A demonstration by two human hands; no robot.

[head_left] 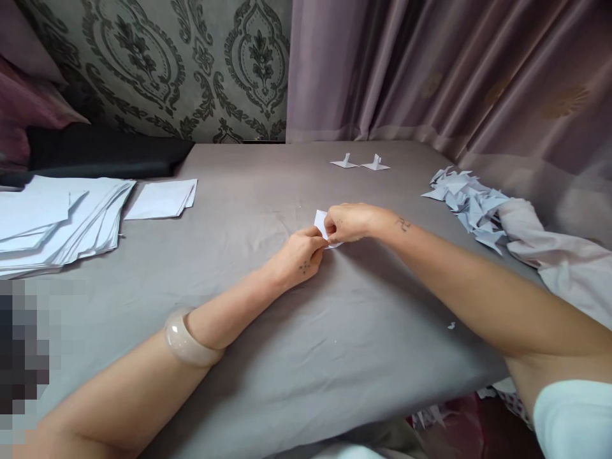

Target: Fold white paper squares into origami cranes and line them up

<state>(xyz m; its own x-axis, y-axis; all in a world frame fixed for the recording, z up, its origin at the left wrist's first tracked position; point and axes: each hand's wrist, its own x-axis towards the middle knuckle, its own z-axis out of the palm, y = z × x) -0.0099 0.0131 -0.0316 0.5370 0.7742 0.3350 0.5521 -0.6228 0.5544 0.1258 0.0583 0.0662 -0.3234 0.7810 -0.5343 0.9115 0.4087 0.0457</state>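
Note:
A small folded piece of white paper (pixel 320 219) lies on the grey cloth, partly covered by my fingers. My left hand (pixel 302 254) pinches its near edge with thumb and forefinger. From the right, my right hand (pixel 351 220) reaches over the paper, its fingers curled and closed on it. The two hands nearly meet at the fingertips. Much of the paper, and the exact fold under my fingers, is hidden.
Stacked white sheets (pixel 90 220) lie at the left, beside a smaller paper pile (pixel 161 199). Two folded paper figures (pixel 375 164) stand at the back. A heap of folded papers (pixel 471 201) sits at the right, near crumpled pale fabric (pixel 559 255). Curtains (pixel 382 70) hang behind.

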